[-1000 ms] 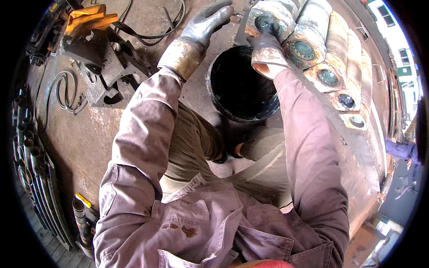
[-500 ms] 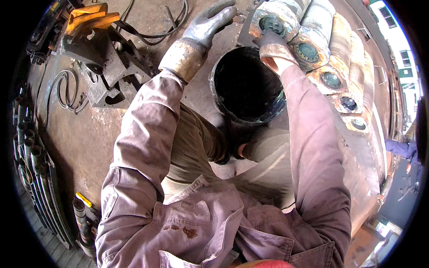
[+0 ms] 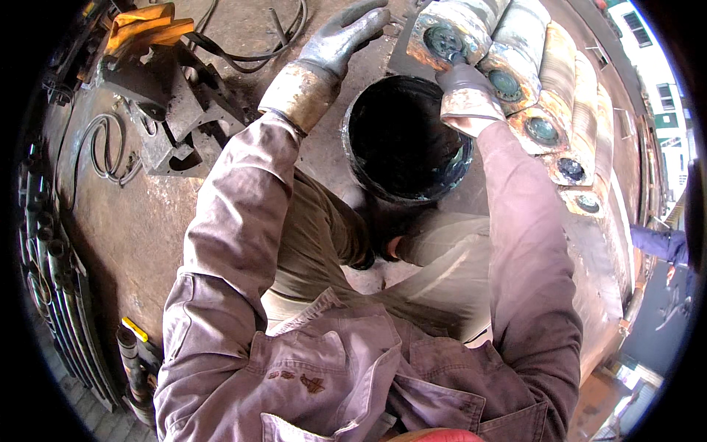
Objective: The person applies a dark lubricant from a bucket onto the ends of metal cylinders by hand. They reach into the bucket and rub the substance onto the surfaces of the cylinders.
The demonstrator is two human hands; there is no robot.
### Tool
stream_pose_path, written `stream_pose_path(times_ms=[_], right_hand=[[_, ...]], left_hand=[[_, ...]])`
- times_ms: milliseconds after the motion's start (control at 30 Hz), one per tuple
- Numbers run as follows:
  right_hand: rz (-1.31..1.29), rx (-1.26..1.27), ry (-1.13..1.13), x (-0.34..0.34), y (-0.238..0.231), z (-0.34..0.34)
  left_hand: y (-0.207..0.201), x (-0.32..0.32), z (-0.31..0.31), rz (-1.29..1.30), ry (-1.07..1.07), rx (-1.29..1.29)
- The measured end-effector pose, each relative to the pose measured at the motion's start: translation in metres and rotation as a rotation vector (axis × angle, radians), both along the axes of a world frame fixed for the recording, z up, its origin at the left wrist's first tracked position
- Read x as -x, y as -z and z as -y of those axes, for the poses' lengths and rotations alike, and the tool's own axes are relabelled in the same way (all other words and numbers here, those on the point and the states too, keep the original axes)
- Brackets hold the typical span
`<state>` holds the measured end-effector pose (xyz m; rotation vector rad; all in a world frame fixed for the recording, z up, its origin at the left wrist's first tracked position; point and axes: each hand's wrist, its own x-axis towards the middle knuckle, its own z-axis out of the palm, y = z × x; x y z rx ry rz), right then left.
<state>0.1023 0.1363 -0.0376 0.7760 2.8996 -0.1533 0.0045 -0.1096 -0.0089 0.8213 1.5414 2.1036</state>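
Note:
My left hand (image 3: 345,38), in a stained grey work glove with a dirty cuff, is raised beyond the bucket's left side. Its fingers stretch out and hold nothing. Another grey glove covers my right hand (image 3: 465,90), whose fingers are drawn together at the near end of the leftmost cylinder (image 3: 471,16). They sit just beside that cylinder's dark, greasy round opening (image 3: 443,43); whatever they grip is hidden. Below them stands a round bucket (image 3: 349,151) with a black, glossy inside, between my hands and in front of my feet.
Several more rusty-ended cylinders (image 3: 541,131) lie side by side at the right. A metal block assembly (image 3: 166,151) with an orange cloth (image 3: 149,28) stands at the left. Cables (image 3: 110,151) coil nearby, and pipes (image 3: 55,272) line the far left. A blue sleeve (image 3: 659,241) shows at the right edge.
My right hand has shifted right and slightly nearer, its fingers drawing back from the cylinder's opening toward its rim. My left hand stays almost where it was.

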Motion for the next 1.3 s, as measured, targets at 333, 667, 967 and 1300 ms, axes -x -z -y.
stream_pose_path(times_ms=[333, 667, 967, 1300], right_hand=[[0.046, 0.123, -0.320, 0.028, 0.045, -0.024], [0.002, 0.389, -0.386, -0.084, -0.031, -0.051], [-0.111, 0.545, -0.098, -0.166, -0.034, -0.084], [-0.138, 0.458, -0.010, -0.165, -0.015, -0.106]], left_hand=[[0.020, 0.009, 0.002, -0.122, -0.048, 0.060], [0.034, 0.022, 0.005, 0.084, -0.058, 0.065], [0.005, -0.002, -0.003, -0.067, -0.129, 0.146], [-0.141, -0.099, 0.002, -0.350, -0.045, -0.097]])
